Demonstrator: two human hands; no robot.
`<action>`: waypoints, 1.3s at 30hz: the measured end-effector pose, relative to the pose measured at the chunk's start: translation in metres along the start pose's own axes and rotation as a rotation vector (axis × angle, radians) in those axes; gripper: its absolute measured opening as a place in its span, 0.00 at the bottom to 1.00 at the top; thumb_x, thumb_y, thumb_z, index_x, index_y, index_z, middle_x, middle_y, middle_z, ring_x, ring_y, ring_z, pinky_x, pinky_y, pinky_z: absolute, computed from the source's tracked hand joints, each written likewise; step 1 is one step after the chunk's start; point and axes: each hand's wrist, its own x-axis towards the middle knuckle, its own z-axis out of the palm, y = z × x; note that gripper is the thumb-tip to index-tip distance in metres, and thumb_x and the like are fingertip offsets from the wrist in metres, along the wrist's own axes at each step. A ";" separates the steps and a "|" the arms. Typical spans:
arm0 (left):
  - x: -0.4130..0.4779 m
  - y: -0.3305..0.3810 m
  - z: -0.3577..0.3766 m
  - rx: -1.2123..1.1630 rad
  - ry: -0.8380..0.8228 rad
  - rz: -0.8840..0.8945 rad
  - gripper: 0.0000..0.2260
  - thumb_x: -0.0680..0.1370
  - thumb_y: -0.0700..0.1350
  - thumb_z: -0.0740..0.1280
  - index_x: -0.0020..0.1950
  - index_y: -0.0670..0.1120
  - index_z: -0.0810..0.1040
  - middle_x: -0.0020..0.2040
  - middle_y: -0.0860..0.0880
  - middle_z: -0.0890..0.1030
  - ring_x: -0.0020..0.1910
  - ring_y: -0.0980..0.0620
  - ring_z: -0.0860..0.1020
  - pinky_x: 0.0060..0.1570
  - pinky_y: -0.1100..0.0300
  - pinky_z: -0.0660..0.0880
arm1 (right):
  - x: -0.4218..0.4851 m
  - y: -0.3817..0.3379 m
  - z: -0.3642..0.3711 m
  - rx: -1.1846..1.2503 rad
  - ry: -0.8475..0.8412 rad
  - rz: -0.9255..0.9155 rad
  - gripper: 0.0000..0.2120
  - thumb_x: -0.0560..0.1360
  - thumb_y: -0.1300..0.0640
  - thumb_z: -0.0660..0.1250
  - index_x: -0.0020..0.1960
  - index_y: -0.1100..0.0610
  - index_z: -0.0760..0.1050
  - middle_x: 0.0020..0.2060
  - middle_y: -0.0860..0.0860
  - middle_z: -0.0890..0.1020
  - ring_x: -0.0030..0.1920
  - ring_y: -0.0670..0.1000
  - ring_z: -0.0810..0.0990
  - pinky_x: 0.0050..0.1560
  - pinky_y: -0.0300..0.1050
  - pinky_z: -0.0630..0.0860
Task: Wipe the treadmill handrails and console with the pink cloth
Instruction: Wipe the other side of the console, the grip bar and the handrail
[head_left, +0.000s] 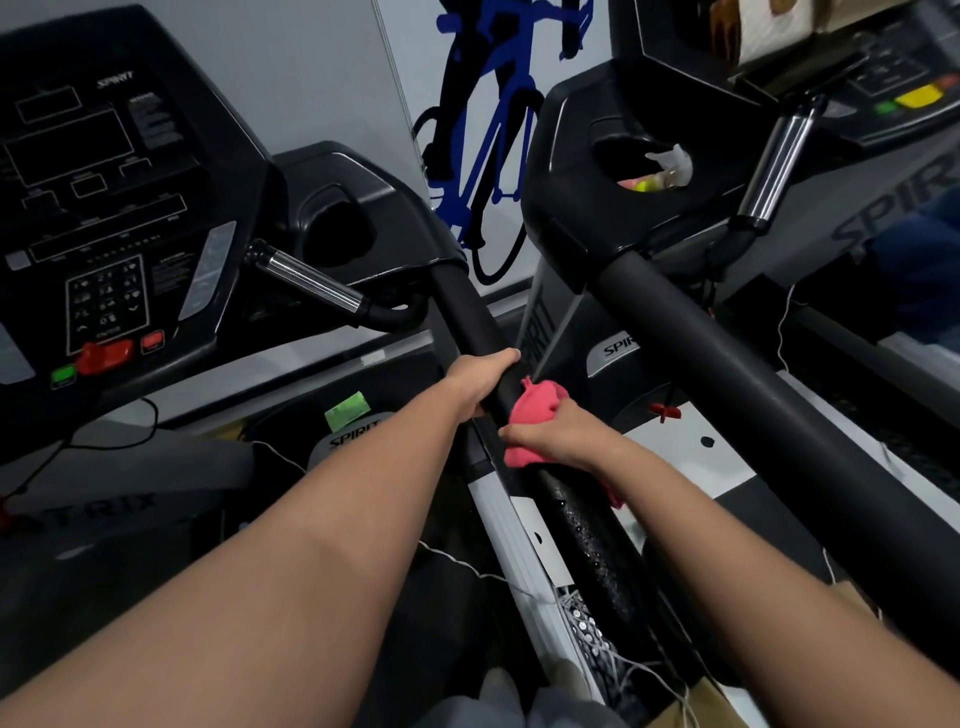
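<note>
On the handrail, mid-frame: both hands close together, one just ahead of the other.
Right hand (558, 434): fingers curled around the pink cloth (535, 421), pressing it against the handrail (478, 322); thumb lying along the near edge of the cloth.
Pink cloth: bunched up, wrapped partly over the top and right side of the rail; a small end hanging below the wrist.
Left hand (480, 379): gripping the same rail just beyond the cloth, fingers wrapped over the top, thumb hidden underneath.
Handrail: black, padded, running from the lower centre up to the console housing; surface nearer the body speckled with droplets.
Console (104, 208): up and to the left, dark screen, keypad, red stop key (106, 356) and green button (63, 375) along its lower edge.
Cup holder (340, 228): right of the console, beside a chrome grip bar (311, 280).
Second treadmill (727, 374): just to the right, its own thick black rail running parallel; cup holder above it holding bits of rubbish.
Wall behind: white, with a blue and black cyclist graphic (493, 130).
Bottom edge: grey trouser legs, loose white cords near the deck.
</note>
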 end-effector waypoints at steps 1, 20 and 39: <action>0.001 0.000 0.000 0.014 0.005 0.004 0.11 0.74 0.53 0.69 0.46 0.46 0.76 0.42 0.48 0.79 0.38 0.52 0.77 0.36 0.62 0.73 | -0.002 -0.007 0.007 -0.111 0.085 0.008 0.43 0.63 0.42 0.73 0.70 0.57 0.59 0.59 0.55 0.75 0.56 0.56 0.77 0.56 0.47 0.74; 0.001 0.000 0.000 0.064 -0.001 0.004 0.11 0.76 0.53 0.68 0.40 0.46 0.74 0.36 0.49 0.76 0.33 0.53 0.74 0.37 0.61 0.71 | -0.017 -0.026 0.014 -0.336 0.119 0.072 0.44 0.65 0.47 0.73 0.72 0.59 0.55 0.60 0.57 0.72 0.59 0.59 0.74 0.58 0.52 0.74; 0.010 0.001 -0.010 0.111 -0.166 -0.060 0.13 0.75 0.58 0.67 0.41 0.48 0.79 0.40 0.49 0.81 0.37 0.53 0.79 0.38 0.62 0.75 | 0.023 -0.041 0.004 -0.344 0.034 -0.136 0.44 0.64 0.51 0.74 0.72 0.60 0.54 0.58 0.57 0.76 0.56 0.56 0.78 0.55 0.49 0.76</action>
